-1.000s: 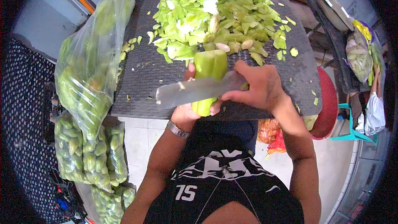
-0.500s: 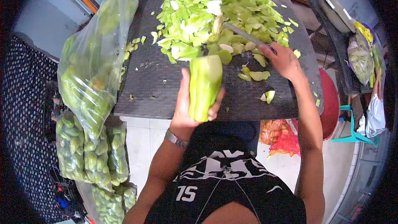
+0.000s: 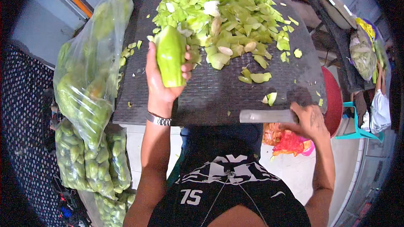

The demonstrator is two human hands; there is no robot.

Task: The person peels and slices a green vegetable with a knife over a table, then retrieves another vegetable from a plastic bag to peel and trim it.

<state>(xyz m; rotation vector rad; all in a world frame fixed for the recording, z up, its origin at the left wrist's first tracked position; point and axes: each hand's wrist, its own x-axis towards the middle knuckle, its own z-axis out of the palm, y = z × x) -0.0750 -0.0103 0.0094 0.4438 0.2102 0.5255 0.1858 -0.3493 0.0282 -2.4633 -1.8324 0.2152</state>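
Note:
A light green vegetable stands nearly upright in my left hand, whose fingers wrap round its lower part, left of the pile. My right hand is closed on the handle of a wide-bladed knife at the table's near right edge. The blade points left and lies level, away from the vegetable. A large heap of green slices covers the far part of the dark woven table. A few loose pieces lie between the heap and the knife.
A clear bag of long green vegetables hangs over the table's left side, with several filled bags below it. On the right are a red round tub, a teal stool and part of another person. Red netting lies under the table.
My left hand has moved the vegetable left and away from my body. My right hand took the knife from the vegetable to the heap, then back to the near right edge. Loose pieces now lie near it.

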